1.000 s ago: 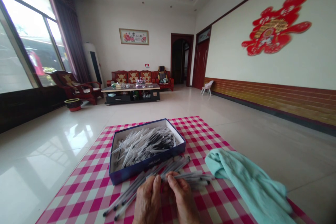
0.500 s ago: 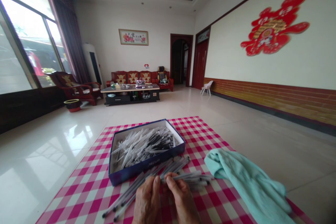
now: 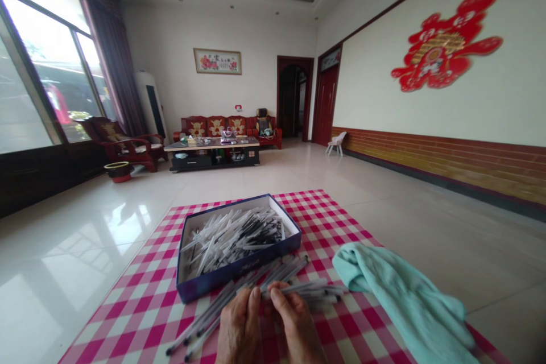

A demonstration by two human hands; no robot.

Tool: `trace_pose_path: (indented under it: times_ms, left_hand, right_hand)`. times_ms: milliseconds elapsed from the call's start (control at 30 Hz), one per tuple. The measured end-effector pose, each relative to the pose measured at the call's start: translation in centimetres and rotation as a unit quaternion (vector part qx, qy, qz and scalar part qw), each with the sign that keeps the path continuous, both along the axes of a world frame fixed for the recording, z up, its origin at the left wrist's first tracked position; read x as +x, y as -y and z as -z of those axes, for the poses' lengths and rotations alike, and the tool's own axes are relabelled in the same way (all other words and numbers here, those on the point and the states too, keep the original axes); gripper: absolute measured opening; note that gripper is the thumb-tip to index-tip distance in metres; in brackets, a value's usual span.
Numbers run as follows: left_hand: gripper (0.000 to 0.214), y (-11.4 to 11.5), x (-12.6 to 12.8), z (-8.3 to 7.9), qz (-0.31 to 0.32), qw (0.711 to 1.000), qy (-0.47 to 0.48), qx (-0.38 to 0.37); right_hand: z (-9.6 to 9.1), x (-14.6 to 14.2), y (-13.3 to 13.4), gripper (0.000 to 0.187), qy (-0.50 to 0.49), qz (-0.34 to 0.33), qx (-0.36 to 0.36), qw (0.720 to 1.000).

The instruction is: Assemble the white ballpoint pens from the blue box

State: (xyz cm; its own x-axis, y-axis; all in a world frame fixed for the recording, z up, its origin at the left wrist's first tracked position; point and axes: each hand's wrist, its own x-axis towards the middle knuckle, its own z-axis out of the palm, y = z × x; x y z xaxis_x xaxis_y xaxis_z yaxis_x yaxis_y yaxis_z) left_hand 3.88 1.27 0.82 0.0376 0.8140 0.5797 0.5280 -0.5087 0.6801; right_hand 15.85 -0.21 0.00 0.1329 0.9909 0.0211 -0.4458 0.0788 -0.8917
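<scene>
Near the front of the checked cloth, my left hand (image 3: 239, 321) and my right hand (image 3: 294, 318) are brought close together. Thumb and fingers of each are closed in a pinch on a slim pale pen (image 3: 265, 294), mostly hidden by the fingers. Loose translucent pens (image 3: 222, 301) with dark ends lie beneath and beyond the hands, fanned out to the left and right. Just past them stands a shallow blue box (image 3: 239, 270) with a white inside, heaped with white and black pen parts (image 3: 239, 233).
A mint-green cloth (image 3: 396, 290) lies crumpled to the right on the pink-and-white checked tablecloth (image 3: 328, 216). Farther off, across the tiled floor, are a low coffee table (image 3: 213, 145), a red wooden sofa (image 3: 187, 126) and a small pale chair (image 3: 336, 142).
</scene>
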Motion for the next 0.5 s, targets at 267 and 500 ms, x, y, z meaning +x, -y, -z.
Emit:
trace_pose_path:
  times_ms: [267,500]
  left_hand:
    - [0.024,0.5,-0.1,-1.0,0.078,0.996,0.028,-0.014]
    - [0.032,0.0,-0.1,0.5,0.009,0.999,-0.030,0.008]
  right_hand:
    - [0.4,0.0,-0.2,0.023,-0.006,0.001,-0.001,1.000]
    - [-0.3,-0.1,0.1,0.026,0.011,0.001,0.003,1.000]
